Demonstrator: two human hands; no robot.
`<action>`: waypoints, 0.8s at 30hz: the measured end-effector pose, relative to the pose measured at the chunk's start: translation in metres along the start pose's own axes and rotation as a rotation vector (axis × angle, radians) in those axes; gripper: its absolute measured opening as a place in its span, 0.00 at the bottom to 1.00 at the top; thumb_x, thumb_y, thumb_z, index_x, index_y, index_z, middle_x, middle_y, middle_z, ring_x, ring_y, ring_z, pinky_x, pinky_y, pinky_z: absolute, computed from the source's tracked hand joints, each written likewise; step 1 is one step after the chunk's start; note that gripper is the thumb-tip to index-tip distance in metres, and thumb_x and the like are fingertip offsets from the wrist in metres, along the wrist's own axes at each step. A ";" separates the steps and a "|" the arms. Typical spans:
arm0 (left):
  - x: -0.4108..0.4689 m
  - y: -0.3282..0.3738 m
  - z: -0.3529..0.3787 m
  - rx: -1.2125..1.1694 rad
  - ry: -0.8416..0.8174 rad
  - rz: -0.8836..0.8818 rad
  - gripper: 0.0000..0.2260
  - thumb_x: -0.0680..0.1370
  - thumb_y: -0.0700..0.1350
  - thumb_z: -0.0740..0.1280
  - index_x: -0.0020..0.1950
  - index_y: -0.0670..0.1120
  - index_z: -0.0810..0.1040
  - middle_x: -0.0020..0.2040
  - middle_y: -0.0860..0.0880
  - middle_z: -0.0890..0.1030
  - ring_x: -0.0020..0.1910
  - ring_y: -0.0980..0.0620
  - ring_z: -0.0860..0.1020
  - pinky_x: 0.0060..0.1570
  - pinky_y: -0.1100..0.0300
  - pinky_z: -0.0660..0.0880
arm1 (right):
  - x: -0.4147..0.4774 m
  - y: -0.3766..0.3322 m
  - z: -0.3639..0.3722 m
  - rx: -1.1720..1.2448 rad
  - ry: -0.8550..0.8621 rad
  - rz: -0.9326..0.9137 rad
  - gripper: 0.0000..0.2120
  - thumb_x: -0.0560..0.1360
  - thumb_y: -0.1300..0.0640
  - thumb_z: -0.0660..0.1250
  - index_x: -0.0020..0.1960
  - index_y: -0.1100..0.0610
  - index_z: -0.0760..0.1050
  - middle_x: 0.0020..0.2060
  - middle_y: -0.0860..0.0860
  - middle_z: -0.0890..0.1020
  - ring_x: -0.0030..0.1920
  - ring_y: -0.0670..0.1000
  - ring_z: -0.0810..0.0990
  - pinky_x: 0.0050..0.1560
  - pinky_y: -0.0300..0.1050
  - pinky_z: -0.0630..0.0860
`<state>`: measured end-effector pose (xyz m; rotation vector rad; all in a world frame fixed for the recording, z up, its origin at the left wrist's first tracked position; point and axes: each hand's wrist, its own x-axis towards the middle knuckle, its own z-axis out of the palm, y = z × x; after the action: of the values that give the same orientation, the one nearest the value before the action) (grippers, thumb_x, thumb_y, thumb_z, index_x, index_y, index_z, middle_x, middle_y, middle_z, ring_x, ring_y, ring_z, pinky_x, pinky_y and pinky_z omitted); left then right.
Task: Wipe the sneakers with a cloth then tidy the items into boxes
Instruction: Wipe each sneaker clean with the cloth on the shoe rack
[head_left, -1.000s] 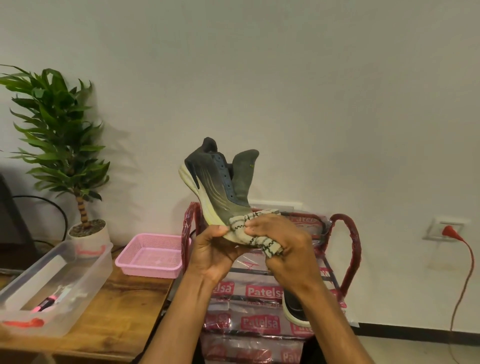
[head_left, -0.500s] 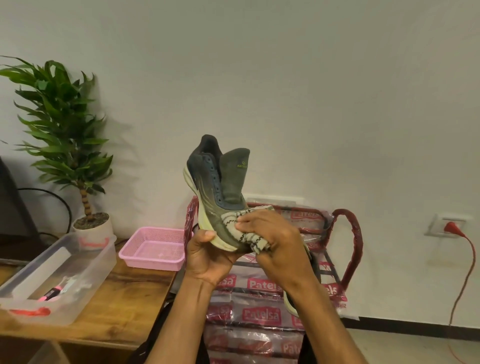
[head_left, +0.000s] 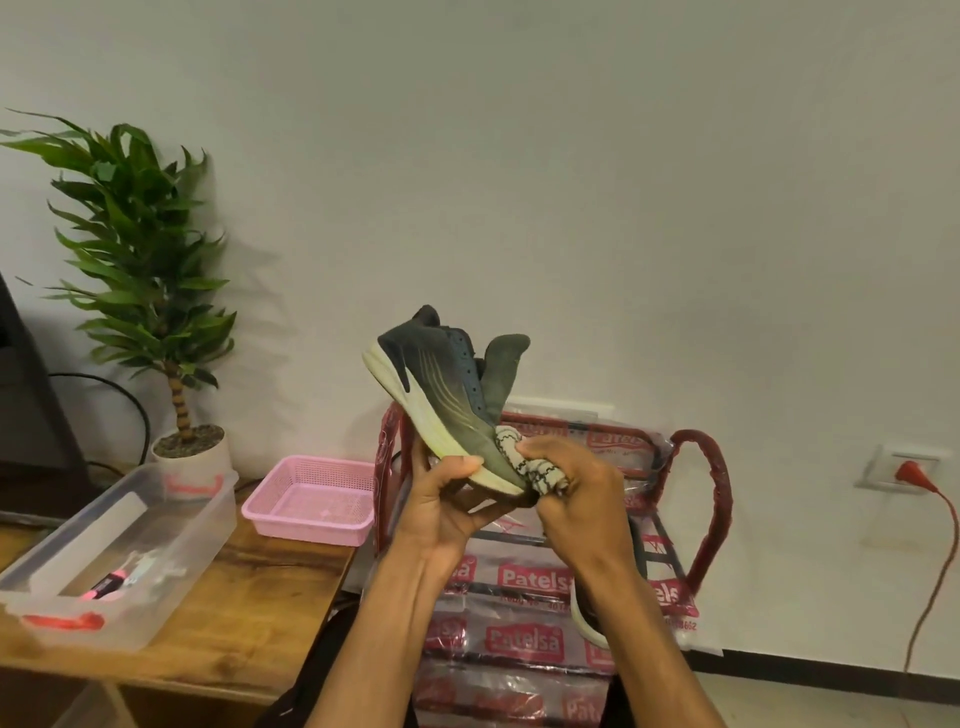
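The left hand (head_left: 447, 514) grips the sneaker (head_left: 441, 384) by its sole near the toe, heel raised, in the air before the rack (head_left: 702, 519). The right hand (head_left: 582, 499) clutches a bunched cloth (head_left: 537, 467) against the toe. A pink basket (head_left: 311, 501) sits at the table's (head_left: 260, 597) back right corner.

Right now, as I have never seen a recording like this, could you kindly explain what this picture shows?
There is no machine here: a camera worn on a person's head looks down at their two bare hands. The left hand grips a dark sneaker near its toe, heel raised; the right hand presses a bunched patterned cloth against the toe. On the wooden table stand a clear plastic box and a pink basket, with a potted plant behind.
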<state>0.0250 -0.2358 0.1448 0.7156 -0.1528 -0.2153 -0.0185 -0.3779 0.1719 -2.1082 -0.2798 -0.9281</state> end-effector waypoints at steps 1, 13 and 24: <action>0.001 0.001 0.003 0.001 0.008 0.012 0.33 0.60 0.37 0.74 0.65 0.48 0.75 0.51 0.37 0.83 0.46 0.37 0.83 0.47 0.35 0.78 | -0.001 -0.002 -0.001 0.022 0.006 -0.010 0.31 0.60 0.77 0.66 0.55 0.51 0.82 0.51 0.39 0.80 0.55 0.43 0.79 0.57 0.47 0.78; 0.001 -0.005 0.013 -0.044 0.130 0.019 0.45 0.54 0.41 0.80 0.70 0.51 0.71 0.60 0.34 0.79 0.54 0.33 0.81 0.47 0.37 0.78 | 0.004 -0.004 -0.006 0.085 0.017 0.121 0.32 0.63 0.78 0.66 0.53 0.44 0.79 0.47 0.37 0.80 0.50 0.31 0.76 0.52 0.35 0.78; -0.001 -0.001 0.013 -0.140 0.034 -0.049 0.39 0.52 0.41 0.80 0.63 0.41 0.78 0.55 0.34 0.82 0.53 0.34 0.81 0.49 0.36 0.78 | 0.009 -0.013 -0.013 0.156 -0.016 0.088 0.30 0.62 0.78 0.64 0.48 0.46 0.81 0.44 0.33 0.79 0.51 0.32 0.77 0.48 0.36 0.78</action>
<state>0.0209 -0.2447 0.1535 0.5842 -0.0872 -0.2580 -0.0252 -0.3797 0.1910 -1.9696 -0.2570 -0.8118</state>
